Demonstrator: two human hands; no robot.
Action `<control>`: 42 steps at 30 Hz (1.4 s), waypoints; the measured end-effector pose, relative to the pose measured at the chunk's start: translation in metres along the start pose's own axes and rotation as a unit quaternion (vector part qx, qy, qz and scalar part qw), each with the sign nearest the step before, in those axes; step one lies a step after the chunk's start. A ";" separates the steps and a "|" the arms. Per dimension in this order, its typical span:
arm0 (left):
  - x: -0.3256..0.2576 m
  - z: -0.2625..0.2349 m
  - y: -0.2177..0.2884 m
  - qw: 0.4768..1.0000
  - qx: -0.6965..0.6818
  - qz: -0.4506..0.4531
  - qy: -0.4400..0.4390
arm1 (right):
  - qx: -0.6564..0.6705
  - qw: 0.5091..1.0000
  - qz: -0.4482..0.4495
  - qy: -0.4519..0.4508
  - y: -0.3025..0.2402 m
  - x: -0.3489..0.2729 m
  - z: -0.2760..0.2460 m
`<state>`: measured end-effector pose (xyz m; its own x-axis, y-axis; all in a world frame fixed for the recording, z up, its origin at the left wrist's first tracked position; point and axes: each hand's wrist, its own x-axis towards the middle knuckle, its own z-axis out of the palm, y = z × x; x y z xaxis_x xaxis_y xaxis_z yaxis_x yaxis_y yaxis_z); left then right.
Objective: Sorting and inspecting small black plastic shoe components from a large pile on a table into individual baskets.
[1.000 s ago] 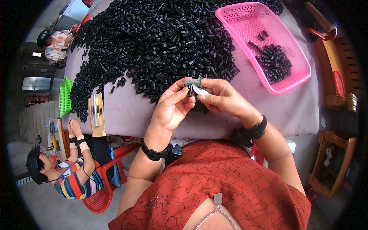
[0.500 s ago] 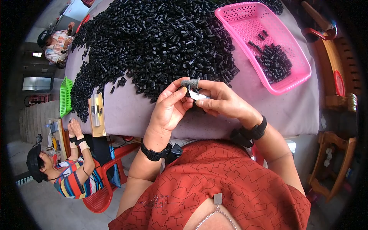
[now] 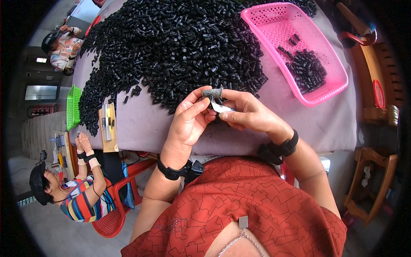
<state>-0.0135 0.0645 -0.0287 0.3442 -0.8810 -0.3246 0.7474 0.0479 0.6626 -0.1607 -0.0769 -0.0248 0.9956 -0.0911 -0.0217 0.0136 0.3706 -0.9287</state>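
Just in front of the table's near edge, my hands meet over the cloth. My left hand [image 3: 188, 118] pinches a small black plastic piece [image 3: 210, 103], mostly hidden by the fingers. Between thumb and fingers, my right hand [image 3: 252, 112] grips a thin, pale, flat blade [image 3: 222, 109], its pointed end against or very close to the piece. A grey knitted finger sleeve [image 3: 212, 92] covers the right index fingertip, which lies over the far side of the piece. Beyond the fingers spreads a big heap of similar black pieces [image 3: 184, 47].
A pink plastic basket [image 3: 295, 92] at the right holds several black pieces. At the left are a green basket [image 3: 73, 109] and a cardboard tray [image 3: 110, 147] with a clear tube. One co-worker [image 3: 83, 192] sits at the left on a red chair [image 3: 109, 227]; another [image 3: 64, 49] is farther back.
The blade in my right hand has tilted slightly; both hands stay nearly in place. The far co-worker's raised hand and arm have shifted.
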 end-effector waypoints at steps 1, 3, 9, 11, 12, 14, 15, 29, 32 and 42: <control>0.000 -0.001 0.000 1.000 -0.002 0.000 -0.005 | 0.000 1.000 0.000 0.000 -0.001 0.000 0.000; 0.000 -0.002 -0.001 1.000 -0.004 0.000 -0.011 | 0.000 1.000 0.006 0.015 -0.003 0.001 0.001; 0.002 -0.005 -0.001 0.997 -0.052 -0.040 -0.027 | 0.023 1.000 -0.005 -0.013 -0.001 0.001 -0.001; 0.003 -0.005 -0.001 0.995 -0.075 -0.052 -0.038 | 0.027 1.000 -0.005 -0.003 -0.007 0.000 0.005; 0.003 -0.006 -0.001 0.995 -0.075 -0.052 -0.037 | 0.031 0.999 -0.005 0.007 -0.009 0.000 0.007; 0.002 -0.006 -0.002 0.994 -0.089 -0.057 -0.036 | 0.027 1.000 -0.005 0.006 -0.008 -0.001 0.006; 0.002 -0.006 -0.002 0.994 -0.089 -0.057 -0.036 | 0.023 1.000 -0.004 0.004 -0.008 -0.001 0.005; 0.004 -0.009 -0.002 0.991 -0.104 -0.073 -0.042 | 0.020 1.000 0.011 -0.021 -0.008 0.000 0.001; 0.003 -0.010 -0.002 0.991 -0.103 -0.072 -0.041 | 0.010 1.000 0.010 -0.023 -0.009 0.000 0.001; 0.004 -0.009 0.000 0.993 -0.086 -0.072 -0.035 | 0.019 1.000 0.021 -0.014 -0.008 0.002 0.001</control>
<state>-0.0066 0.0648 -0.0360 0.1914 -0.9146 -0.3561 0.8741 -0.0062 0.4857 -0.1591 -0.0789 -0.0167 0.9975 -0.0501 -0.0492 -0.0245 0.4089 -0.9122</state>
